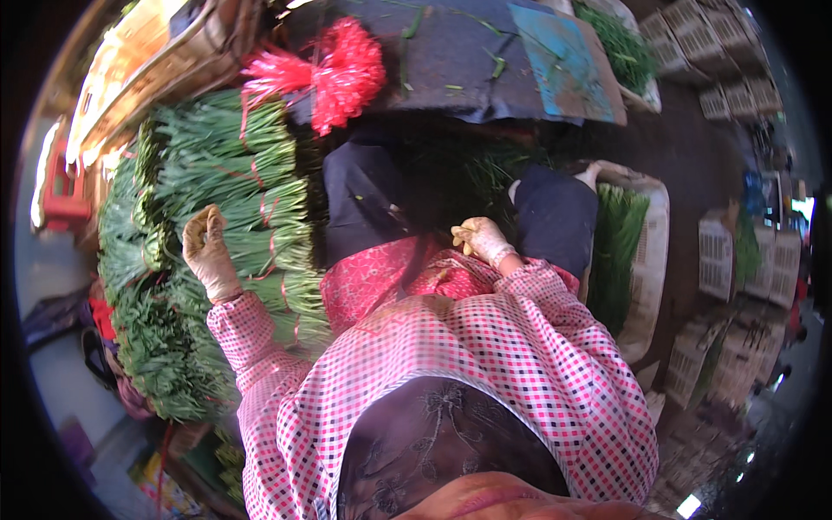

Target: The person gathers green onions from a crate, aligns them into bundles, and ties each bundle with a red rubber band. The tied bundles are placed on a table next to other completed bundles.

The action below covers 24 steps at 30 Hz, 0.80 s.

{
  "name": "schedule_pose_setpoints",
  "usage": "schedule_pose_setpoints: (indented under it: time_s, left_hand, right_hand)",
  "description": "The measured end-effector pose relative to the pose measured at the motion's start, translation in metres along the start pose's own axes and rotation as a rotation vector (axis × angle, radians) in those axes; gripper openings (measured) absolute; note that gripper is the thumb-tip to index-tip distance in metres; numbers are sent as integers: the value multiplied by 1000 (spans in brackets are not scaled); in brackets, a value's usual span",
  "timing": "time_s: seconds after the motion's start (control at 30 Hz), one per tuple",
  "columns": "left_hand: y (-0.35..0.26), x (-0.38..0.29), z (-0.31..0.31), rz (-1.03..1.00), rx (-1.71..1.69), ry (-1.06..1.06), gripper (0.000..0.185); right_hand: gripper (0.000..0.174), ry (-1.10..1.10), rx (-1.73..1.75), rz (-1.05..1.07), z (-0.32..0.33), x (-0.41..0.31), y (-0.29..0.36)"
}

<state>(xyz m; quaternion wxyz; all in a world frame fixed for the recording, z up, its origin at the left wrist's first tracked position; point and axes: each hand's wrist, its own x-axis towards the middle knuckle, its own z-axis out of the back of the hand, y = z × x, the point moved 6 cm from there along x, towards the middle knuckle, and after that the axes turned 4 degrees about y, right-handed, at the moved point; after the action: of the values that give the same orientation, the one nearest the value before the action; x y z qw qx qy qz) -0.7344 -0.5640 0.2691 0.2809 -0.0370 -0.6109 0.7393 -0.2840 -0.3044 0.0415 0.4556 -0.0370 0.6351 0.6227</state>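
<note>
My left hand (209, 252), in a soiled pale glove, is over tied bundles of garlic chives (224, 185) on my left. Its fingers curl toward the thumb; nothing clearly shows between them. In front of my red patterned apron (377, 276), near my lap, my right hand (482, 239) is gloved too. Its fingers are bent in, and no object is visible in it. Red ties wrap the stacked bundles, whose pale cut ends face my legs. Ahead lies a bunch of shiny red plastic strips (348, 75) at the edge of a dark-covered work surface (448, 58).
A white plastic crate (650, 273) of loose green stalks (614, 253) stands by my right leg. Another crate of greens (617, 49) is ahead right, past a blue-stained board (565, 62). Stacked crates (718, 257) line the right. A yellowish crate (162, 78) rises at far left.
</note>
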Motion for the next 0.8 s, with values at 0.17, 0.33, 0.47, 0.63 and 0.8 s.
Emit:
schedule_pose_setpoints:
  time_s: [0.17,0.33,0.47,0.63,0.8]
  left_hand:
    - [-41,-29,-113,-62,-95,364,23]
    - [-58,-72,-174,-126,82,583,42]
    - [-58,-85,-202,-93,70,645,18]
    - [-64,-103,-232,1,82,755,23]
    - [-87,-116,-272,-129,231,881,15]
  right_hand:
    - [39,-84,132,40,23,-15,-17]
    - [15,-110,319,97,27,-45,-36]
    - [10,-261,213,108,33,-47,-32]
    - [21,-428,58,380,35,-53,-9]
    - [19,-390,96,381,37,-57,-2]
